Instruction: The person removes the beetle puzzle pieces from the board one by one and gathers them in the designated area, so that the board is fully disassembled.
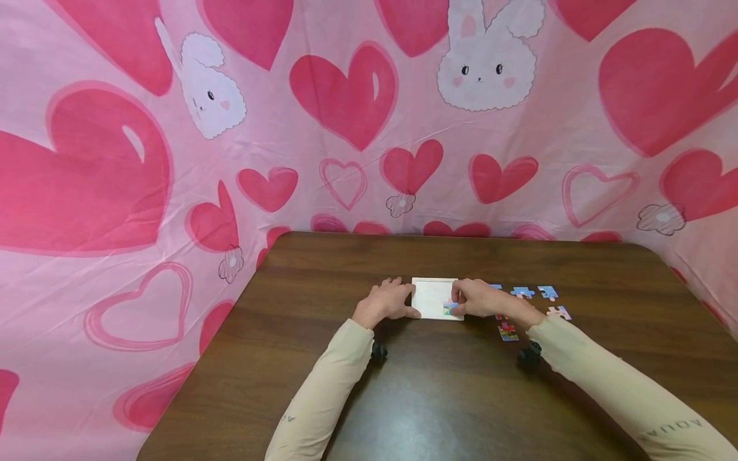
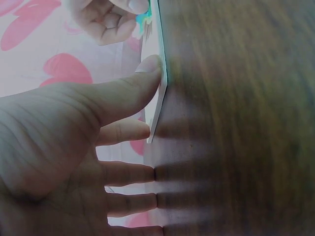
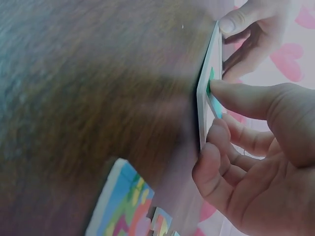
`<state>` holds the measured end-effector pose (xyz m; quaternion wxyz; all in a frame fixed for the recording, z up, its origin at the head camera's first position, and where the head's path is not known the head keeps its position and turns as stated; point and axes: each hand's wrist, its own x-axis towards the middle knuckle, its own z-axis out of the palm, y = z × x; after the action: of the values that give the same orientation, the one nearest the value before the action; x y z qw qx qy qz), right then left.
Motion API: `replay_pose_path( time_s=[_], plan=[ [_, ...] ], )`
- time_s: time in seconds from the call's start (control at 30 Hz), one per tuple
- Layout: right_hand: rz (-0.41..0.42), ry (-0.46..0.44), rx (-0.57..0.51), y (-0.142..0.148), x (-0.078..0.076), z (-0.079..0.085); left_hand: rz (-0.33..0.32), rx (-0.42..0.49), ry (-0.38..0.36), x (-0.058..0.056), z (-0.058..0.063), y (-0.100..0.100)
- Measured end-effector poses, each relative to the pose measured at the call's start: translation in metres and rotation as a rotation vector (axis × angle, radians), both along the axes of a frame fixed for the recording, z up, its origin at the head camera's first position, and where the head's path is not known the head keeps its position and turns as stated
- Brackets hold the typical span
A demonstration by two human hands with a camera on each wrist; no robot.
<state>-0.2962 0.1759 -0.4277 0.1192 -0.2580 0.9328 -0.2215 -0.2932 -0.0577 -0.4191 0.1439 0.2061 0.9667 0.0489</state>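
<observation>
A white puzzle tray (image 1: 429, 299) with a low raised rim lies flat on the table. My left hand (image 1: 389, 299) is at its left side, thumb on the front left corner. In the left wrist view the index fingertip reaches the tray edge (image 2: 156, 110) and the other straight fingers touch the table. My right hand (image 1: 477, 298) is over the tray's right side. Its thumb and a fingertip pinch a blue-green puzzle piece (image 3: 215, 102) by opposite ends, slightly tilted against the tray's surface; the fingers partly cover it.
Loose puzzle pieces lie right of the tray: a blue one (image 1: 522, 292), another blue one (image 1: 548, 292), a pink one (image 1: 559, 312) and a red-green one (image 1: 508, 331). More are partly behind the right hand. A heart-print cloth (image 1: 346, 96) hangs behind the brown table (image 1: 438, 397).
</observation>
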Motion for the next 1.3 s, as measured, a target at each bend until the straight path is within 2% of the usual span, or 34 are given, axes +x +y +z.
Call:
replay_pose_path(
  time_s=[0.2, 0.43, 0.6, 1.0, 1.1, 1.3],
  plan=[
    [-0.007, 0.064, -0.018, -0.002, 0.000, 0.003, -0.003, 0.001, 0.001, 0.000, -0.001, 0.000],
    [-0.041, -0.029, -0.095, 0.004, 0.004, 0.011, 0.006, 0.000, -0.011, -0.002, -0.002, 0.000],
    [-0.036, -0.093, -0.155, 0.014, 0.006, 0.016, 0.009, 0.006, -0.012, -0.002, -0.002, 0.000],
    [0.036, -0.104, -0.205, 0.050, 0.013, 0.017, 0.006, 0.013, -0.014, -0.002, -0.002, 0.000],
    [0.055, -0.135, -0.230, 0.058, 0.015, 0.018, 0.004, 0.006, -0.009, -0.002, -0.002, -0.001],
    [0.033, -0.171, -0.225, 0.075, 0.021, 0.023, -0.001, 0.004, -0.007, -0.002, -0.002, 0.000]
  ],
)
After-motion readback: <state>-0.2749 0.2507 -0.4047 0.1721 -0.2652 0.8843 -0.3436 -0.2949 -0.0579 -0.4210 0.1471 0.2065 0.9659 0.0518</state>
